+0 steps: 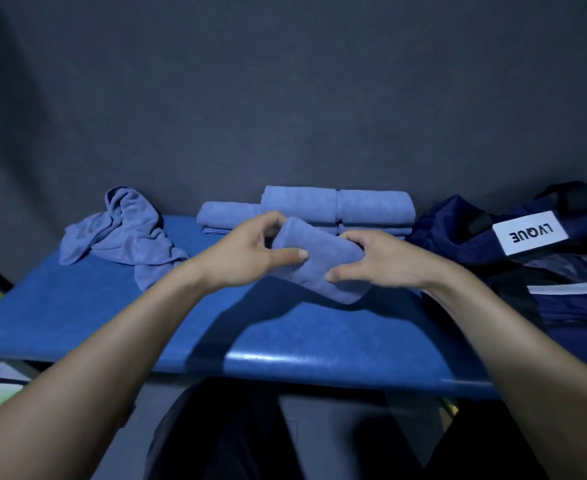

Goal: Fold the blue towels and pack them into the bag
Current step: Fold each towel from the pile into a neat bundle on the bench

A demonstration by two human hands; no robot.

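— Over the middle of the blue padded bench, what's in hand?

— A folded blue towel, lifted clear of the surface. The left hand grips its left end, thumb across the top and fingers curled round the far edge. The right hand pinches the right end, thumb underneath, fingers curled over the top.

— So which step is this?

— I'd judge the folding of this one is done, or nearly, and it's being carried. It hangs a little tilted, the right-hand end lower.

— Where are the others?

— A stack of folded towels sits at the back edge of the bench, just behind the hands, with one more folded piece beside it to the left. A crumpled towel lies at the far left, not yet folded.

— And the bag?

— The navy duffel bag rests at the right end of the bench, white label facing up. I can't tell whether its opening is unzipped.

— Next move?

— Either set this towel on the stack or carry it right to the bag. Either way, both grips should keep the layers pressed together so the fold doesn't spring open. Then the crumpled one needs spreading flat.
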